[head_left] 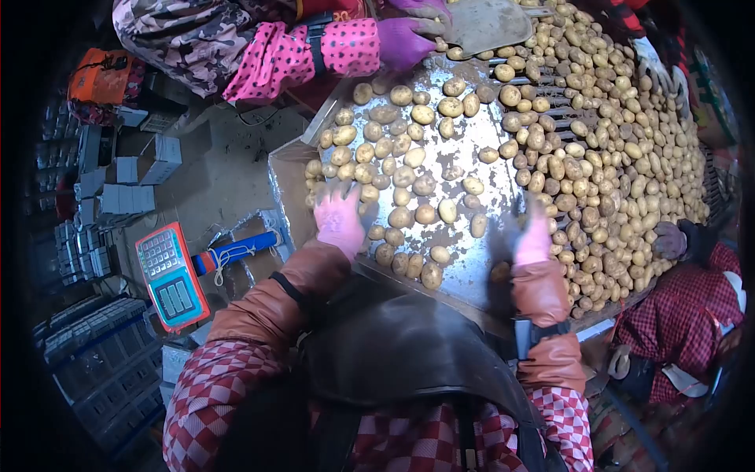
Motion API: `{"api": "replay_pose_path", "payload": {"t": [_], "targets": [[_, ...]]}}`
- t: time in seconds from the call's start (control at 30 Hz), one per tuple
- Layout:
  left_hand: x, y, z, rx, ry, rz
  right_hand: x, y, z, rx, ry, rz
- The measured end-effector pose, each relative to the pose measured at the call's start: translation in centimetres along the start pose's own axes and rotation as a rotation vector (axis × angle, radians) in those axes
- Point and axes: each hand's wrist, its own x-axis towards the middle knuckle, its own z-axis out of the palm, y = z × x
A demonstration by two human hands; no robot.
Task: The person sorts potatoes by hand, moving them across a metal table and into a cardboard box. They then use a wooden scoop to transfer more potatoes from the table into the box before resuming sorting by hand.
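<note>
My left hand, in a pink glove, is spread flat over potatoes at the left edge of a shiny metal sorting table. On the table's right side, my right hand, also in a pink glove, is blurred and points upward near a dense heap of potatoes. Neither hand visibly grips a potato. Brown sleeve covers reach up both my forearms. Loose potatoes lie scattered on the metal between my hands.
Across the table a person's purple-gloved hand with a pink dotted sleeve holds a flat scoop. Another person's gloved hand rests at the right edge. A red scale display and stacked grey crates stand on the floor at left.
</note>
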Motion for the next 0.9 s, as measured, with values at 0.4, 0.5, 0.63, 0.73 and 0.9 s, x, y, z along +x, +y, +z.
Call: {"api": "replay_pose_path", "payload": {"t": [0.4, 0.5, 0.63, 0.73, 0.9], "targets": [[26.9, 10.4, 6.2, -0.037, -0.05, 0.249, -9.0, -7.6, 2.0, 0.553, -0.46, 0.194], [24.4, 10.9, 3.5, -0.137, -0.394, 0.253, -8.9, -6.1, -1.9, 0.615, -0.339, 0.445], [14.1, 4.7, 3.2, -0.039, -0.084, 0.506, -10.2, -4.1, -4.0, 0.557, -0.227, 0.445], [16.4, 2.5, -0.9, 0.086, -0.442, 0.176, -10.5, -2.0, -3.1, 0.495, -0.217, 0.433], [24.7, -0.4, 3.3, -0.023, -0.192, -0.089, -8.6, -2.0, -0.3, 0.548, -0.21, 0.321]]}}
